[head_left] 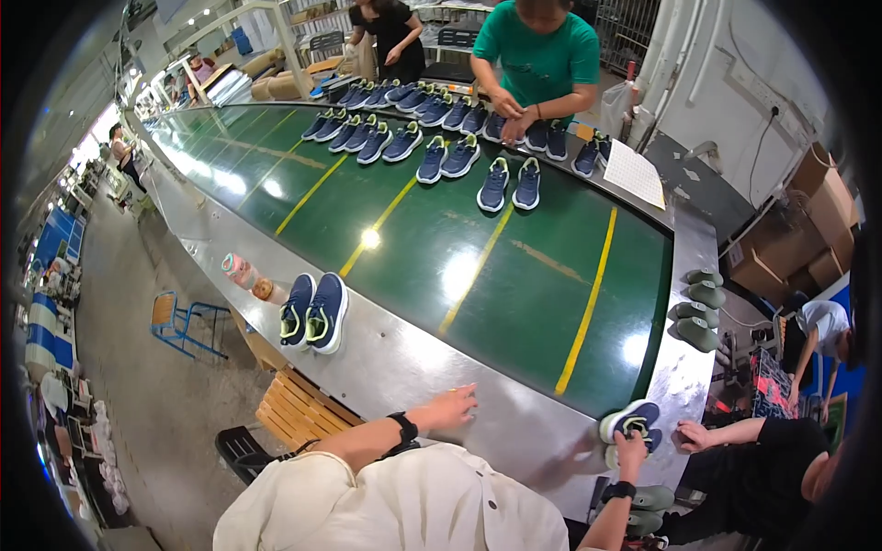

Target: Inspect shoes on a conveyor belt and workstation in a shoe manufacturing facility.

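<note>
My right hand point(630, 448) is closed on navy sneakers point(640, 411) with white soles and pale green lining, at the near right corner of the metal table edge. They appear to be a pair, partly covered by my fingers. Over the bare metal edge near the middle, my left hand point(448, 410) has its fingers stretched out and holds nothing. A pair of navy sneakers point(314, 312) stands on the metal edge to the left. Across the green conveyor belt point(432, 248), several more navy sneakers point(447, 158) stand in pairs.
A bottle point(241, 271) lies left of the standing pair. Olive-green shoe forms point(700, 308) line the right edge. A person in a green shirt point(540, 55) works across the belt; a person in black point(767, 468) is close on my right. A wooden chair point(299, 409) stands at the near left.
</note>
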A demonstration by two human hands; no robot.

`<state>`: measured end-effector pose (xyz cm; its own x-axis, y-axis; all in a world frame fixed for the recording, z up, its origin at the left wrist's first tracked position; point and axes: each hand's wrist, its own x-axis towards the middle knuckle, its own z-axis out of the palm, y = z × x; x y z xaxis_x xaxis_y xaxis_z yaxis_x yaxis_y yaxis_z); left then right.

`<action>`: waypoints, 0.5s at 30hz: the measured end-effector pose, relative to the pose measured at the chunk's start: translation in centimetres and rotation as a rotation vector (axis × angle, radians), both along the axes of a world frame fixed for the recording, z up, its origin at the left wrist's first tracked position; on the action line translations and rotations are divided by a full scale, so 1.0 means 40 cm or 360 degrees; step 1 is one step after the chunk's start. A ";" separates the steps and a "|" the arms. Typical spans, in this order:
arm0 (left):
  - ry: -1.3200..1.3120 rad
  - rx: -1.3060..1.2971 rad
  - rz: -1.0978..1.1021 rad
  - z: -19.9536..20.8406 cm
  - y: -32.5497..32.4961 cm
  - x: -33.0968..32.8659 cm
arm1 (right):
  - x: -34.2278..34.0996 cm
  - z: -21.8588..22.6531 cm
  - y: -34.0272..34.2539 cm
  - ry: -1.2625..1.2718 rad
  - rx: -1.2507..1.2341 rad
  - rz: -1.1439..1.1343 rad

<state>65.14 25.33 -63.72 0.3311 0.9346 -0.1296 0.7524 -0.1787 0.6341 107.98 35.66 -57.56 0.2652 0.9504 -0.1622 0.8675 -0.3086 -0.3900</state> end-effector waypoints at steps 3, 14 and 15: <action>-0.0411 -0.0422 0.0133 -0.001 0.027 0.022 | -0.168 -0.021 -0.057 0.0047 0.0092 0.0286; -0.2840 -0.1461 0.1196 0.056 0.008 -0.143 | -0.788 0.136 -0.229 0.0633 -0.0393 0.1218; -0.2778 -0.1371 0.1212 0.066 0.007 -0.163 | -0.799 0.159 -0.230 0.0738 -0.0448 0.1188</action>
